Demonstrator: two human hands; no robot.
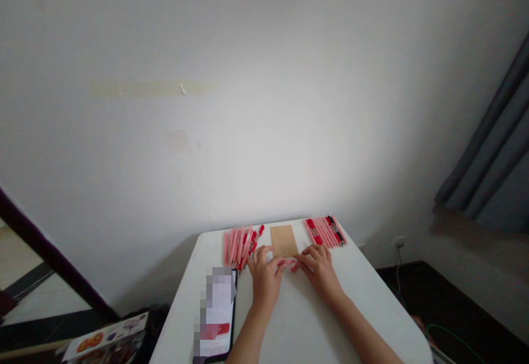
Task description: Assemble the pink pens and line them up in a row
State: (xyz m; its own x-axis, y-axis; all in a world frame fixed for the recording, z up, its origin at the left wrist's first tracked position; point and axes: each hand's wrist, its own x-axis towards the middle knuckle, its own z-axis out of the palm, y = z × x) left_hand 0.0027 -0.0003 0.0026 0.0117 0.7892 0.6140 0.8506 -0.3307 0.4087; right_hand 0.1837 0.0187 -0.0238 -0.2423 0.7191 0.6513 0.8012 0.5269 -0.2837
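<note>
At the near edge of a brown card (pixel 283 239), my left hand (pixel 264 276) and my right hand (pixel 319 269) come together. A pink pen (pixel 288 262) lies crosswise between them, with the fingertips of both hands closed on it. A small red piece (pixel 295 268) shows by my right fingertips; whether it is part of the pen I cannot tell. Beyond my left hand lies a loose pile of pink and red pens (pixel 237 244). Past my right hand, a row of pink pens (pixel 324 232) lies side by side, with a few red and black ones among them.
A phone (pixel 219 311) with a lit screen lies left of my left forearm on the white table (pixel 297 320). The wall (pixel 264 132) rises behind the table. A printed box (pixel 105 339) stands low at the left, and a grey curtain (pixel 491 160) hangs at the right.
</note>
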